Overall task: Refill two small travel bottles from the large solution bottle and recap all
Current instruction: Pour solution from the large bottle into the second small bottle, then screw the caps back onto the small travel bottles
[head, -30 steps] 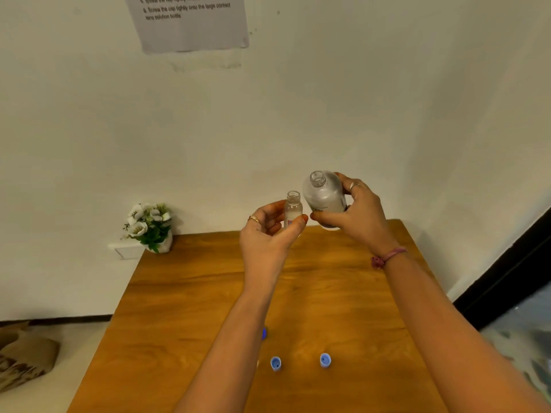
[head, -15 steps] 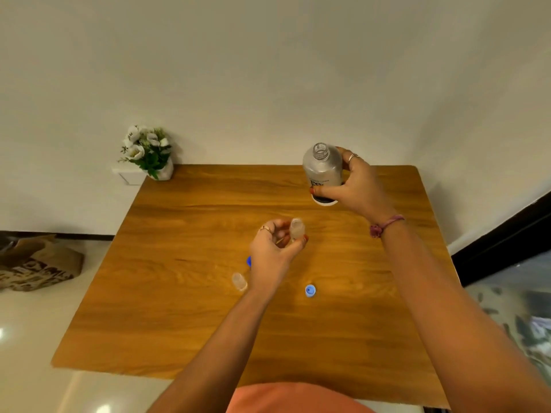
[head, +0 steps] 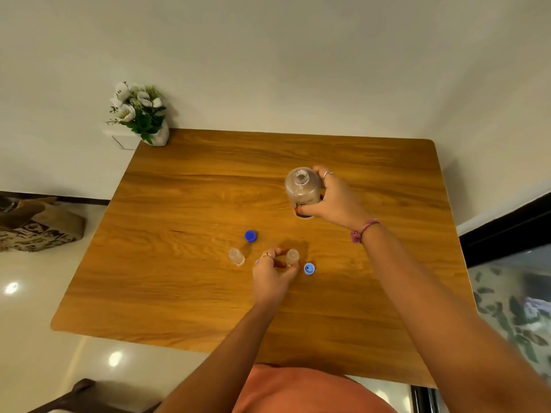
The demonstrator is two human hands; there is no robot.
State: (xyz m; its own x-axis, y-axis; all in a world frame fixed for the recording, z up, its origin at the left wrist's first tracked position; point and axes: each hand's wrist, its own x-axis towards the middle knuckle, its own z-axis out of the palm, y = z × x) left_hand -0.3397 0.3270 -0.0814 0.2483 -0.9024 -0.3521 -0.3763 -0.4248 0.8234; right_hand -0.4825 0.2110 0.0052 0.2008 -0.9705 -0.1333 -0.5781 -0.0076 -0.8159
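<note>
My right hand point(head: 334, 198) grips the large uncapped solution bottle point(head: 302, 187), upright at the table's middle right. My left hand point(head: 272, 274) holds a small clear travel bottle point(head: 292, 257) upright down at the wooden table point(head: 193, 189). A second small travel bottle point(head: 236, 256) stands uncapped to the left of that hand. A dark blue cap point(head: 250, 235) lies behind it. A light blue cap point(head: 309, 268) lies open side up just right of the held bottle. Another blue cap point(head: 257, 261) peeks out at the left hand's edge, mostly hidden.
A white pot of white flowers point(head: 140, 114) stands at the table's far left corner against the wall. A patterned bag point(head: 35, 225) sits on the floor to the left. The table's front edge runs near my body.
The view has tilted down. My left hand lowered the small bottle from chest height to the table. My right hand brought the large bottle down from beside it and set it upright farther right.
</note>
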